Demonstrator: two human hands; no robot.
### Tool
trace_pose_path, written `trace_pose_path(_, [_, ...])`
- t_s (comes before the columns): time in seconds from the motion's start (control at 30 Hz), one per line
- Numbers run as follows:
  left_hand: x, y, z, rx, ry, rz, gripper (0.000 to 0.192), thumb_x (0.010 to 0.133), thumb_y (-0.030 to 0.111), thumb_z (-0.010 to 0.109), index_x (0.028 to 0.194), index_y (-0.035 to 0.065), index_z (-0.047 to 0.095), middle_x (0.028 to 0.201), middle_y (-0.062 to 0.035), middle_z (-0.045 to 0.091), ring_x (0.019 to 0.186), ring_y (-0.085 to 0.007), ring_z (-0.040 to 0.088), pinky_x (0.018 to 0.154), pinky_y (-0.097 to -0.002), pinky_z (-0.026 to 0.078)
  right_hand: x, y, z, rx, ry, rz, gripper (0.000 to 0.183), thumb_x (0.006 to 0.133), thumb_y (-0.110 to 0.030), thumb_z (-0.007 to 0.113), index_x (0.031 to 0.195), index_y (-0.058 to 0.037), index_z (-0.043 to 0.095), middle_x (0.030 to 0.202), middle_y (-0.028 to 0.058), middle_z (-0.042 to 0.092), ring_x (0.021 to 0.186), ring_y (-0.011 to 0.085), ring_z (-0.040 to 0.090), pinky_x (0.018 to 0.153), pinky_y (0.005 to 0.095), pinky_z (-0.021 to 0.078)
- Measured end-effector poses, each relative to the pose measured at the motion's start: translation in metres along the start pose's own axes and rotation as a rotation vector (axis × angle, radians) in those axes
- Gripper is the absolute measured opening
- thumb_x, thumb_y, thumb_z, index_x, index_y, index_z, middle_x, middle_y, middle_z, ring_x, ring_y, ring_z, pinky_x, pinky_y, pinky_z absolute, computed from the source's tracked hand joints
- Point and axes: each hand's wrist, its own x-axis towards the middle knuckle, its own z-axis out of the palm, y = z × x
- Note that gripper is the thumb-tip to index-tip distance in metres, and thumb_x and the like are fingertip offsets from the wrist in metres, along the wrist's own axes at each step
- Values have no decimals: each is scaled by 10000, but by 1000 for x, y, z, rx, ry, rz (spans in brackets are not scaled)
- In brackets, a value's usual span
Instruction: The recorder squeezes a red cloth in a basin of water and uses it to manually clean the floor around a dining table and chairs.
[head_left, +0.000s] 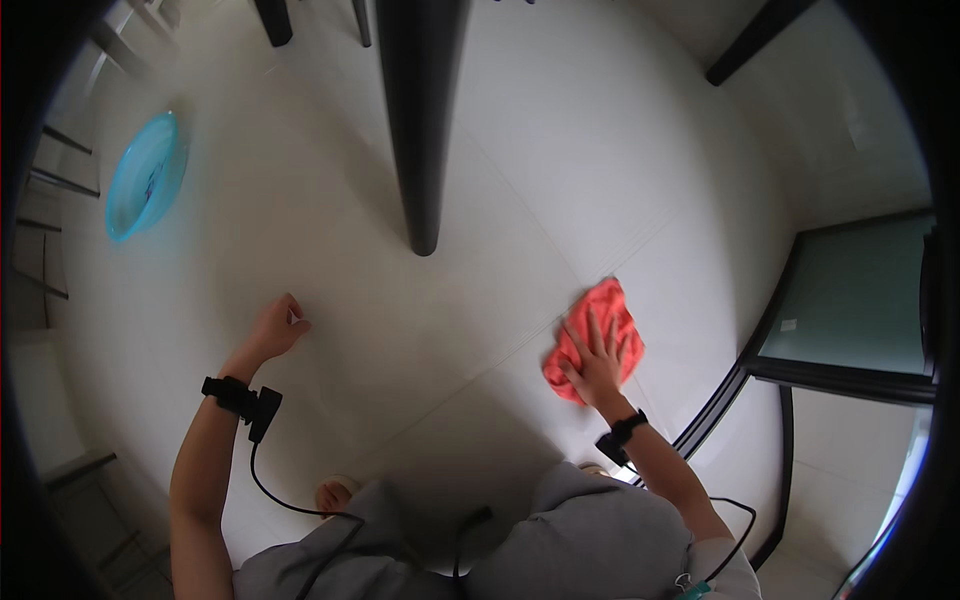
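Observation:
My right hand (598, 366) lies flat on a crumpled red cloth (628, 346), fingers spread, pressing it against the tiled floor. The cloth sits across a tile joint, and part of it is hidden under the hand. To the left, my left hand (279, 328) hovers near the floor, its fingers loosely curled towards the thumb with a small gap between them. I see nothing held in it. Each wrist wears a black strapped device with a cable.
A translucent blue plastic basin (147, 180) stands at far left near thin metal legs (66, 182). One thick black furniture leg (421, 150) rises ahead between my hands. On the right are a black-framed glass door panel (851, 300) and its floor track (709, 412).

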Motion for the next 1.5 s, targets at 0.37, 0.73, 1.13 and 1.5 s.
trace_pose_path(0.37, [-5,-45,8,-196,97,-87,326,721,98,721,946,29,495,740,-79,499,689,-211,495,624,-340,440,273,-124,-27,-247,40,-56,585,942,-480,336,1455,-218,235,1536,24,137,1410,339,71,1106,577,66])
trace_pose_path(0.73, [7,-39,7,-299,177,-57,346,706,91,721,932,30,465,739,-77,497,679,-209,490,604,-341,435,150,-174,22,-133,382,-113,562,918,-344,418,1377,-25,356,1457,141,318,1360,370,233,1106,533,137])
trace_pose_path(1.13, [1,-44,-5,-221,292,-136,350,713,117,725,928,4,473,753,-96,515,684,-210,518,614,-349,450,74,-227,48,76,236,-416,530,909,-367,443,1380,-128,400,1479,53,301,1387,304,198,1100,558,145])
trace_pose_path(1.5, [4,-56,10,-247,246,-274,379,670,102,738,934,2,485,786,-112,542,703,-224,554,619,-344,475,197,-80,0,-94,284,258,621,947,-443,331,1456,-102,228,1502,61,257,1415,279,113,1138,464,102])
